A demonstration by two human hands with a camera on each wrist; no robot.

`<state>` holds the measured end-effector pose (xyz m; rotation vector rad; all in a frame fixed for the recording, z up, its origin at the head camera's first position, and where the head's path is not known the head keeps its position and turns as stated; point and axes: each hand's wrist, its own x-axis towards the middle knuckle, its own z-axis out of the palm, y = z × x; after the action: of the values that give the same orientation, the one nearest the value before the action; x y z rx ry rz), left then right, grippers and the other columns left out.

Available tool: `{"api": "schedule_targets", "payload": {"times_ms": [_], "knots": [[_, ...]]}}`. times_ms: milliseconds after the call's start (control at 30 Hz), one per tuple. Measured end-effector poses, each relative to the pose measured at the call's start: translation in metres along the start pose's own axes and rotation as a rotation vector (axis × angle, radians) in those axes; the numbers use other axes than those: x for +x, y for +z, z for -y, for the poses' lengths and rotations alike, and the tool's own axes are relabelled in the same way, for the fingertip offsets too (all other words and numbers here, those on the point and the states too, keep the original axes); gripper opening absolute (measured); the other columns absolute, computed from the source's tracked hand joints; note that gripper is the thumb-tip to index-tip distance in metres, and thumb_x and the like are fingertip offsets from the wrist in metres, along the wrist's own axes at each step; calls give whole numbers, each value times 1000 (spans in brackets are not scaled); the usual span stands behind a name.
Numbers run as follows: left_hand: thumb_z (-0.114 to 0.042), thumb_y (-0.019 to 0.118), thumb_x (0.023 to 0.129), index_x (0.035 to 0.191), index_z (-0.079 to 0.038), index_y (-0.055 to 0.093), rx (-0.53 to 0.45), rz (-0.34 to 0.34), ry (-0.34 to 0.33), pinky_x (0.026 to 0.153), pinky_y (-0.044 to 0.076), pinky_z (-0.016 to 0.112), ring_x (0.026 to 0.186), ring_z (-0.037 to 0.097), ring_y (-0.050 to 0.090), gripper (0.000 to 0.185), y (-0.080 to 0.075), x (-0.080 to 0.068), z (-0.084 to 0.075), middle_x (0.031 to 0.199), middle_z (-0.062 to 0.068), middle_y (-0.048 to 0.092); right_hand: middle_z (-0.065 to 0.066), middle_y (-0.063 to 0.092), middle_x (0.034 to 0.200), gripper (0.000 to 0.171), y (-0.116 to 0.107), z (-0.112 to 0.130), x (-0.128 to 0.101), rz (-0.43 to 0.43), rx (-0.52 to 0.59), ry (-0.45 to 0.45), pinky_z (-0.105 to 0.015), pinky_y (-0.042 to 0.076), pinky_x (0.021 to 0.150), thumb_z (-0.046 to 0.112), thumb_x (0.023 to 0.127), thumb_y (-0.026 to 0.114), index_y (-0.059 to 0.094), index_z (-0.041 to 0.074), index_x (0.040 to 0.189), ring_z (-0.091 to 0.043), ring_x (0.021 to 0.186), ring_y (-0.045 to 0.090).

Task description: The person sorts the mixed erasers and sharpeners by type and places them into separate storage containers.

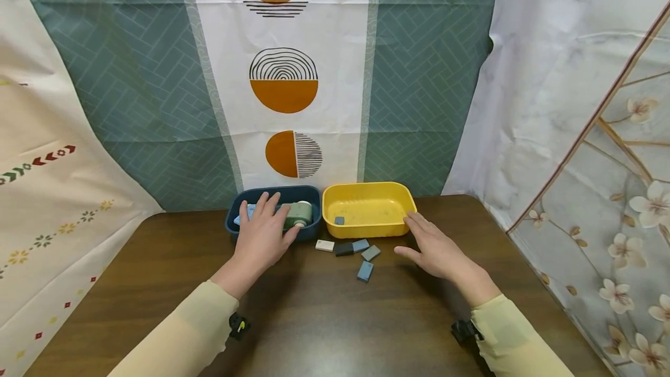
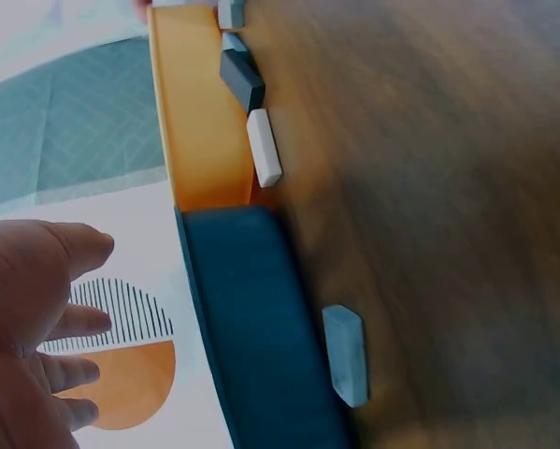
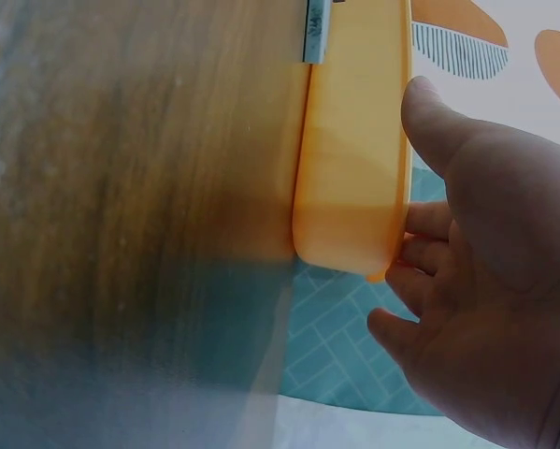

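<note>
My left hand [image 1: 264, 233] reaches over the front rim of a dark blue bin [image 1: 311, 192] with its fingers straight and holds nothing. Its fingertips lie beside a pale green object [image 1: 299, 213] inside the bin. In the left wrist view the hand [image 2: 27, 318] hovers apart from the blue bin [image 2: 251, 318]. My right hand [image 1: 433, 249] is spread flat at the right front corner of a yellow bin [image 1: 366, 189]. In the right wrist view its fingers [image 3: 420, 220] seem to touch the yellow bin's wall [image 3: 354, 140]. A small grey-blue block [image 1: 339, 220] lies inside that bin.
Several small blocks lie on the brown table in front of the bins: white [image 1: 324, 245], dark [image 1: 344, 249], grey-blue [image 1: 360, 244], grey [image 1: 370, 253], blue [image 1: 364, 271]. Another grey-blue block [image 2: 345, 355] lies against the blue bin's front. Patterned curtains hang close behind and on both sides.
</note>
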<state>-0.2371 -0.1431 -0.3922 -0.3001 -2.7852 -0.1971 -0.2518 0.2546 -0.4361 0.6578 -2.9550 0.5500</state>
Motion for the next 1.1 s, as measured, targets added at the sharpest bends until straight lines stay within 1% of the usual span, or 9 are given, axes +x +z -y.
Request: {"api": "schedule_targets", "payload": {"times_ms": [133,300,467,600,800,967,1100], "knots": [[-40,80,102,147,-5,69,-2,-32,9,126,10,80,160,48,32,58,-3,-18,9,167,25,47,-28,30,176,88,-1,1,0,-3,-1,-7,-65,30,127,48,107,72,38,-7,167,-48,163,28],[-38,81,102,142,-3,71,27,-71,21,123,16,82,157,49,39,55,-4,-41,21,163,26,52,-28,30,176,89,-1,0,0,2,-3,-11,-65,30,127,48,107,72,37,-8,167,-49,162,28],[-37,82,100,143,-2,71,24,-62,11,122,15,83,156,50,39,56,-5,-56,30,163,26,52,-28,29,176,89,0,-1,1,-3,-1,-12,-66,30,127,49,107,71,37,-8,167,-49,162,28],[-37,84,99,138,-2,73,32,-45,8,121,15,84,155,51,39,54,-4,-66,35,163,28,51,-28,29,176,89,1,-2,1,-1,3,-12,-66,30,127,49,108,71,36,-8,167,-49,162,28],[-38,85,97,133,-2,76,42,-18,0,120,16,84,154,53,39,51,1,-73,41,162,29,52,-28,28,177,90,1,-2,0,7,11,-9,-66,29,127,51,108,70,36,-7,168,-49,163,27],[-39,85,97,134,-2,76,39,21,-15,121,14,85,156,54,36,53,5,-73,44,164,30,49,-28,28,177,90,-1,-3,-1,2,11,-3,-67,29,127,50,108,70,35,-7,168,-49,163,27],[-39,84,98,133,0,76,40,41,-38,121,13,85,156,54,35,53,10,-74,47,164,31,48,-28,28,177,90,-1,-1,-1,8,10,-16,-66,29,127,50,108,70,35,-7,168,-49,163,27]]}}
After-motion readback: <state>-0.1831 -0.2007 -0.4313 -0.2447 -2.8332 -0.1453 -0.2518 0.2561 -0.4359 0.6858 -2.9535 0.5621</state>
